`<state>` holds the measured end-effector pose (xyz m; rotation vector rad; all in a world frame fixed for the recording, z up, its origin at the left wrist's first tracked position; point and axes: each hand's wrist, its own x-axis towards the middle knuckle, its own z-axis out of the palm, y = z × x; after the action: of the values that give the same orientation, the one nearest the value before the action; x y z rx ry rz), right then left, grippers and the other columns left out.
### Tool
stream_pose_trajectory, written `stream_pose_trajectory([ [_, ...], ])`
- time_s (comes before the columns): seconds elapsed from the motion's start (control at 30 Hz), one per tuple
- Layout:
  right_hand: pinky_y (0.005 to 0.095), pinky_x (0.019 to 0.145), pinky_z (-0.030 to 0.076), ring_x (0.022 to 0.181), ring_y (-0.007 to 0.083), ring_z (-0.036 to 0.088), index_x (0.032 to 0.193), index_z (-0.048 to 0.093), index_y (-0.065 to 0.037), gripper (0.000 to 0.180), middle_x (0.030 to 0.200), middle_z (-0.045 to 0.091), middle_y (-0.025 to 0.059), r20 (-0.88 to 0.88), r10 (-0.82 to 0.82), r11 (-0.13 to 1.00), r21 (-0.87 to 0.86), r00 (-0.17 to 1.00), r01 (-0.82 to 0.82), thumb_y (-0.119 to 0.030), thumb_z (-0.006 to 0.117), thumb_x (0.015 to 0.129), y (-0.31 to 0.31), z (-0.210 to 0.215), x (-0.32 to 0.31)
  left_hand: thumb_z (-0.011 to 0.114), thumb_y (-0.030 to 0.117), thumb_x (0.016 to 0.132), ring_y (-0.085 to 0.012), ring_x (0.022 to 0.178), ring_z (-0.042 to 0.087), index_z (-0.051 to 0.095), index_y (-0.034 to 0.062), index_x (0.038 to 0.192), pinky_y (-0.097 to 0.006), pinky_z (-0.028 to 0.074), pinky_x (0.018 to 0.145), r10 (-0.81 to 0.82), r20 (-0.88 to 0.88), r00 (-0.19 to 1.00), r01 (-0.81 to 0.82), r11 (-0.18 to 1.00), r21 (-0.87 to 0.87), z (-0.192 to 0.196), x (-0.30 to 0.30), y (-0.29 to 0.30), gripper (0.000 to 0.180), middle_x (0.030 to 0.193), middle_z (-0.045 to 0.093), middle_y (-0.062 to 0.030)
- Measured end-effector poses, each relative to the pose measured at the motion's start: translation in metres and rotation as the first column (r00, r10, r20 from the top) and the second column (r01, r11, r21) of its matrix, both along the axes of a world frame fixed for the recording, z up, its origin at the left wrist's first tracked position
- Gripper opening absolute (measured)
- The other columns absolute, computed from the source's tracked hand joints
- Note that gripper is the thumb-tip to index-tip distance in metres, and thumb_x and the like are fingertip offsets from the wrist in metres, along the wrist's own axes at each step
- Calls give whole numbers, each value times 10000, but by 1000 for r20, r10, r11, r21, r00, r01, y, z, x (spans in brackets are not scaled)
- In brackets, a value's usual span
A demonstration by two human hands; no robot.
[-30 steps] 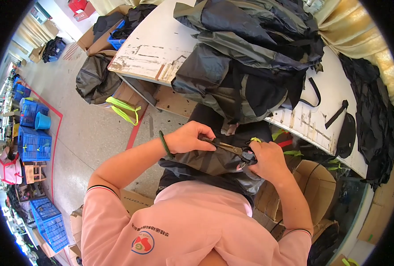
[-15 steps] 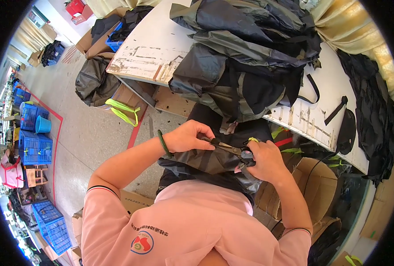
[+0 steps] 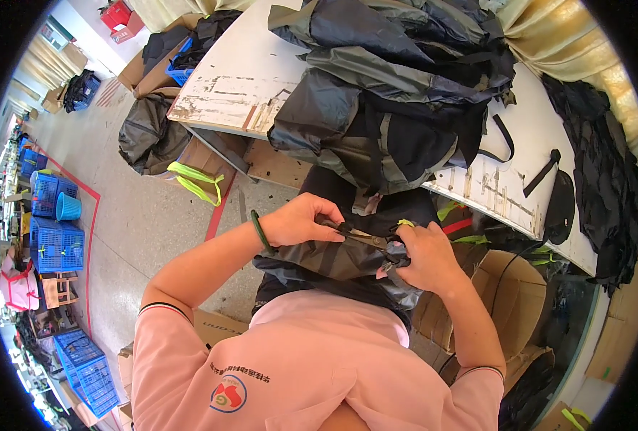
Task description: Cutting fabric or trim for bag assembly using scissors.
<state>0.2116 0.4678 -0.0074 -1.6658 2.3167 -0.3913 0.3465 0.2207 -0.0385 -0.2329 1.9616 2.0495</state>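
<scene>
My right hand (image 3: 428,257) is closed around the handles of a pair of scissors (image 3: 368,239). Their blades point left across my lap. My left hand (image 3: 299,221), with a green bangle (image 3: 261,233) on its wrist, pinches a small dark strip of fabric (image 3: 331,221) at the blade tips. Exactly where the blades meet the strip is too small to tell. Dark grey-green fabric (image 3: 319,258) lies over my lap below both hands. Just beyond them, a bulky pile of black and olive fabric pieces (image 3: 398,144) hangs over the table's near edge.
The worn white table (image 3: 218,90) stands ahead, with a black strap (image 3: 504,140) and a black pouch-like piece (image 3: 562,208) at its right. An open cardboard box (image 3: 506,294) sits by my right elbow. Blue crates (image 3: 57,244) line the floor at left.
The whole view has shifted slightly. Both hands keep nearly the same pose, with the scissors still between them and the fabric strip still pinched.
</scene>
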Motion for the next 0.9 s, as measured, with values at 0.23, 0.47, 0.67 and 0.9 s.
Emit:
stream_pose_trajectory([
  [0.23, 365, 714, 384, 722, 295, 598, 844, 538, -74, 414, 734, 638, 111, 14, 15, 998, 66, 1000, -16, -286, 797, 600, -1, -2, -1, 734, 63, 793, -33, 717, 517, 657, 9, 910, -208, 428, 647, -27, 15, 1000, 27, 999, -26, 0, 1, -1, 150, 776, 620, 28],
  [0.47, 398, 667, 433, 693, 316, 581, 835, 557, -94, 369, 737, 641, 128, -47, -39, 990, 132, 998, 45, -250, 795, 601, 11, -4, 2, 741, 115, 780, -60, 709, 545, 669, 13, 900, -223, 447, 655, -13, -20, 1000, 12, 998, -58, 5, 2, 0, 173, 752, 622, -2],
  [0.67, 334, 670, 472, 680, 338, 557, 892, 510, -23, 282, 785, 609, 154, 308, -388, 922, 153, 869, 357, -28, 739, 727, 50, -11, 5, 724, 104, 767, -178, 802, 608, 670, 25, 896, -278, 472, 713, 54, -410, 911, -296, 776, -556, 32, -14, -49, 160, 836, 631, -79],
  [0.9, 427, 733, 454, 844, 380, 592, 982, 514, -56, 456, 871, 624, 166, 565, -437, 898, 237, 700, 370, -229, 824, 697, 97, -53, 25, 704, 72, 781, -223, 796, 601, 633, 23, 903, -298, 468, 707, -1, -531, 847, -412, 628, -660, 33, -29, -71, 149, 846, 614, -87],
])
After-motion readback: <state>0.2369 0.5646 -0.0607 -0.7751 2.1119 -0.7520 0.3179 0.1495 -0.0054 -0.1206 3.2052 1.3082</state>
